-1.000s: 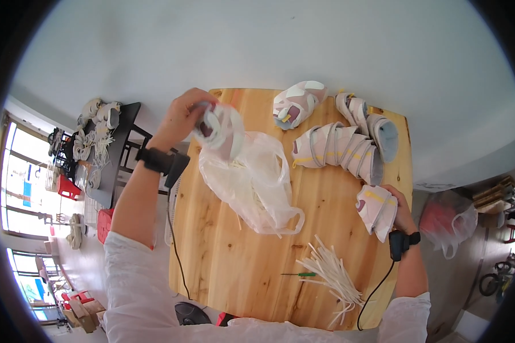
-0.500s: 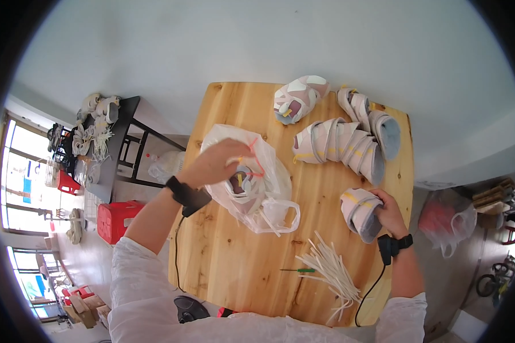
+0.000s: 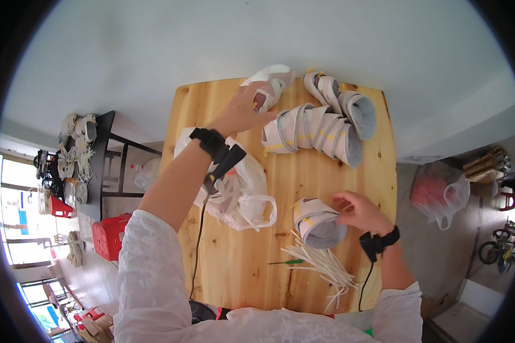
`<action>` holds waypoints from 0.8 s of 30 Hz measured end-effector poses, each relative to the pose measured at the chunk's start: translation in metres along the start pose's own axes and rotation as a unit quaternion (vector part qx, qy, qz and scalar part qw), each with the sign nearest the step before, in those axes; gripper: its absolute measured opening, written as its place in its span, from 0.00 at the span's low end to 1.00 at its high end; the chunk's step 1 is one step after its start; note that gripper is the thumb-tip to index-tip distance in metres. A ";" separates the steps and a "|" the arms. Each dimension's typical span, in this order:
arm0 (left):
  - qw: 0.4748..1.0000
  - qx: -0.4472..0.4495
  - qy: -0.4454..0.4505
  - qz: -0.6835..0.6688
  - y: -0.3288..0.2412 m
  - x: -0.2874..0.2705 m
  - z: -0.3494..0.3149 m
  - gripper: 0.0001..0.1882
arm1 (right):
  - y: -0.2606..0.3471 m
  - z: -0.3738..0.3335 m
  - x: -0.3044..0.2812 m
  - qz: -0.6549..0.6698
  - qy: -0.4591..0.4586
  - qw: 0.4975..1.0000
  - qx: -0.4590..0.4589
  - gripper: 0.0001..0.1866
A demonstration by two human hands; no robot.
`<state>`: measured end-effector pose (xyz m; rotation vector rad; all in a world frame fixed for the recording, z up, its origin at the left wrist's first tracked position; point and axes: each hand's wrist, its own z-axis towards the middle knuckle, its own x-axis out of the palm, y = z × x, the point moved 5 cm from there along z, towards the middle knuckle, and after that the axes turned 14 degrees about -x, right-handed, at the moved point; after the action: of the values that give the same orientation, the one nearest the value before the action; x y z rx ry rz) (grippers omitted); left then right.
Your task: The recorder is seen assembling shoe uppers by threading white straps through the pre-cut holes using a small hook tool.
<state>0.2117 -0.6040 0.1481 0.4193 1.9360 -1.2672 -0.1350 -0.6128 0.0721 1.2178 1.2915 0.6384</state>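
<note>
My left hand (image 3: 243,111) reaches over the far left of the table. Its thumb is apart from the fingers, which lie at the edge of a pale pink and white shoe upper (image 3: 276,80); firm contact cannot be made out. Beside the small stack of nested shoe uppers (image 3: 320,226), my right hand (image 3: 361,212) is open with its fingers spread. That stack rests by a bundle of white laces (image 3: 326,266). Beneath my left forearm sits a white plastic bag (image 3: 243,188) with shoe parts inside, partly hidden.
A long row of nested uppers (image 3: 312,134) and another group of uppers (image 3: 357,111) occupy the table's far right. A green-handled pointed tool (image 3: 294,262) lies by the laces. Left of the table are a red stool (image 3: 110,237) and a dark table (image 3: 102,154).
My left hand has left the plastic bag for the far shoe upper. My right hand has moved the small stack leftward beside the laces and let it go. The whole view has shifted.
</note>
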 end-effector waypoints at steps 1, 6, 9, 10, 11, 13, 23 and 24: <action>1.000 0.004 0.002 0.001 0.002 0.001 0.007 0.42 | -0.002 0.003 -0.012 0.000 -0.004 1.000 0.001 0.23; 0.999 -0.040 0.020 0.007 0.022 0.030 0.038 0.52 | -0.013 0.023 -0.087 -0.057 -0.347 0.935 -0.036 0.28; 0.997 -0.007 -0.043 0.059 0.005 0.047 0.033 0.54 | -0.027 0.045 -0.089 -0.145 -0.446 0.879 -0.085 0.27; 0.994 0.013 -0.065 0.088 -0.002 0.051 0.031 0.53 | -0.025 0.051 -0.083 -0.145 -0.449 0.878 -0.086 0.27; 0.989 0.030 -0.088 0.119 -0.005 0.053 0.028 0.53 | -0.019 0.066 -0.069 -0.138 -0.393 0.906 -0.078 0.26; 0.998 0.007 0.003 0.062 -0.015 0.070 0.021 0.50 | -0.016 0.080 -0.057 -0.136 -0.340 0.928 -0.065 0.24; 0.985 0.094 0.140 0.048 -0.009 0.096 -0.040 0.52 | 0.001 0.050 -0.038 -0.064 -0.207 0.976 -0.028 0.16; 0.980 0.085 0.170 0.056 -0.010 0.097 -0.054 0.52 | 0.003 0.040 -0.031 -0.003 -0.172 0.985 -0.023 0.16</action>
<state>0.1195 -0.5735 0.0937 0.8686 2.0547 -1.3594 -0.1037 -0.6522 0.0798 1.2243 0.9860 0.4264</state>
